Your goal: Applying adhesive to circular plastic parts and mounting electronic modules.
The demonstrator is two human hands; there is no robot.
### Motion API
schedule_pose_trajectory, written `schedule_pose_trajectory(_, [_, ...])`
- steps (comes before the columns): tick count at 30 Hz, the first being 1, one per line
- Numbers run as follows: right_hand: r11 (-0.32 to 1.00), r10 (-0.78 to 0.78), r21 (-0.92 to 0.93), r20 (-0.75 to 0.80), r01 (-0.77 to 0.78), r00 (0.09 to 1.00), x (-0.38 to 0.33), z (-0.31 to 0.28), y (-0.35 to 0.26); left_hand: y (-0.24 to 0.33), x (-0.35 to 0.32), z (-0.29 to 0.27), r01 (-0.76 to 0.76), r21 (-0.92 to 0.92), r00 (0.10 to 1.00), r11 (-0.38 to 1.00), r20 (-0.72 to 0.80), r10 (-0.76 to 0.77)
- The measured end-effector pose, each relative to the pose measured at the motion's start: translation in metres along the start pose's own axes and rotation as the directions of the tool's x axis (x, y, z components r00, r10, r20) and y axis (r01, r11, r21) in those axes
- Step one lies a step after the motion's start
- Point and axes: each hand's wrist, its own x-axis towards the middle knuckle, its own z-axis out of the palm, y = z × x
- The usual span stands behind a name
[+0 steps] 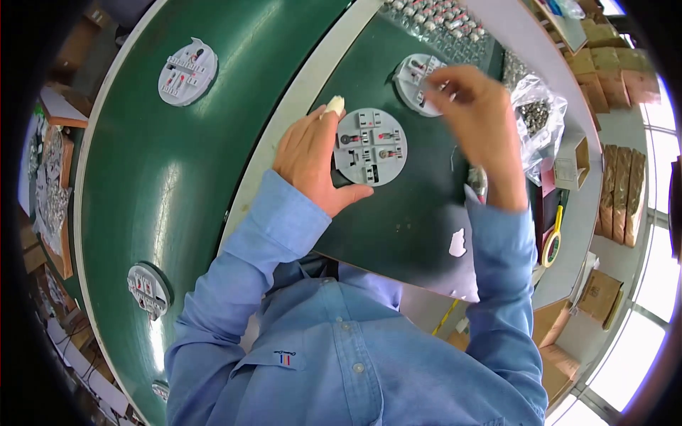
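A round grey plastic plate [388,163] with small metal and red-marked parts in its slots lies on the dark green work surface in front of me. Around its left side my left hand [307,157] is closed, the thumb at the lower edge and a finger with a pale fingertip cover at the upper edge. Farther off lies a second grey plate [410,79], partly hidden behind my right hand [477,113]. The fingers of that hand are curled into a pinch above this plate, blurred by motion. What they hold, if anything, is not visible.
Clear trays of small metal parts [444,25] stand at the far edge. A plastic bag of metal pieces [536,113] lies right, near an open small carton [570,165] and a yellow-handled tool [553,238]. Left, a curved green belt [206,163] carries more grey plates [188,72].
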Motion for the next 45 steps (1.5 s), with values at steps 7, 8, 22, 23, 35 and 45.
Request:
schedule_pose_trajectory(7, [0.915,-0.402,0.049,0.203,0.400,0.893,-0.037,0.046,-0.024,0.000,0.004,0.008,-0.015,-0.014,1.000,1.000,-0.013,0.015])
schedule_pose_trajectory(8, [0.888,-0.456,0.048,0.226,0.457,0.861,-0.037,0.050,-0.024,-0.001,0.003,0.009,-0.030,-0.011,0.999,0.999,-0.039,0.030])
schedule_pose_trajectory(22, [0.859,-0.505,0.111,0.348,0.500,0.790,-0.032,0.049,-0.026,-0.002,0.002,0.008,-0.051,0.004,0.998,0.999,-0.041,0.052])
schedule_pose_trajectory(23, [0.845,-0.519,0.104,0.400,0.525,0.755,-0.027,0.046,-0.026,-0.002,0.001,0.009,-0.045,0.000,0.998,0.999,-0.048,0.045])
schedule_pose_trajectory(35, [0.928,-0.328,-0.274,-0.277,0.253,0.903,-0.086,0.010,0.015,-0.001,0.003,0.016,-0.066,0.016,0.996,0.998,-0.051,0.067])
schedule_pose_trajectory(45, [0.583,0.657,0.733,-0.171,-0.350,0.735,-0.129,-0.017,0.052,-0.007,0.012,0.021,-0.006,-0.025,1.000,1.000,0.025,0.006])
